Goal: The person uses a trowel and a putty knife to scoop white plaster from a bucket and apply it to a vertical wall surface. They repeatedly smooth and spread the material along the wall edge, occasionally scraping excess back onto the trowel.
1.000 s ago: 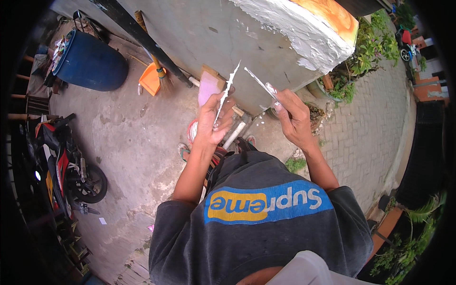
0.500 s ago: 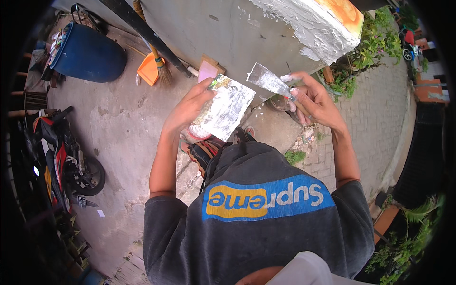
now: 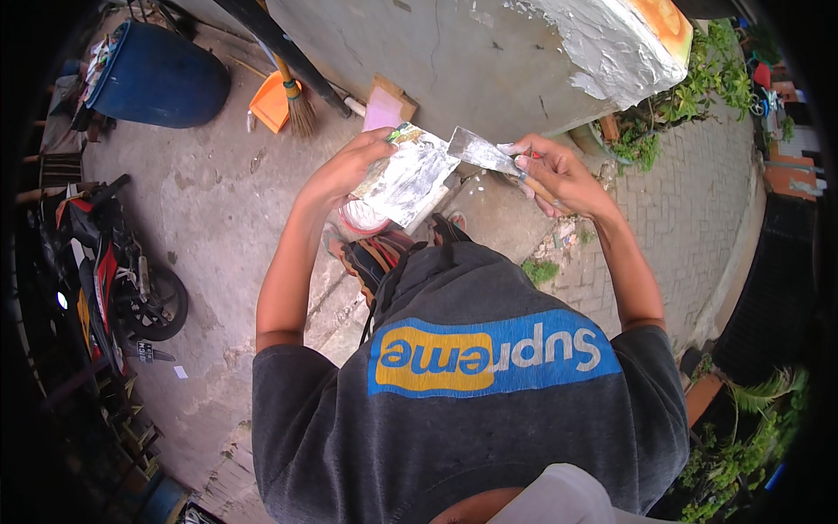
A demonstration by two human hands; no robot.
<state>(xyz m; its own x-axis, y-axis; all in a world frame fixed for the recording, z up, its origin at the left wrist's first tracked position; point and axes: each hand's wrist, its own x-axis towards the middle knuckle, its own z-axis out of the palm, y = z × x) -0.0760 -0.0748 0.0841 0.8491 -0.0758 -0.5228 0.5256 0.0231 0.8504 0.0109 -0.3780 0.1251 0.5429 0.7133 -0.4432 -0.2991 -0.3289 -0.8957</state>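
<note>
My left hand (image 3: 351, 168) is closed on the upper left edge of a flat, squarish board (image 3: 407, 177) smeared with white putty. My right hand (image 3: 567, 182) grips the handle of a putty knife (image 3: 478, 150), its wide metal blade coated in white. The blade's end reaches the board's right edge; I cannot tell whether they touch. Below the board, a round container (image 3: 360, 218) with a reddish rim and white contents is partly hidden. Ahead stands a grey wall (image 3: 436, 65), its right part covered in rough white putty (image 3: 602, 48).
A blue barrel (image 3: 161, 77) full of refuse, an orange dustpan (image 3: 271, 102) and a broom (image 3: 301, 113) stand at the far left. Lower down is a parked motorcycle (image 3: 113, 271). A pink-faced piece of board (image 3: 384, 107) leans at the wall's foot. Plants (image 3: 707, 79) grow at the right.
The putty knife has come closer to the board, its blade now at the board's right edge. The board has shifted slightly up and left. Both hands keep their holds.
</note>
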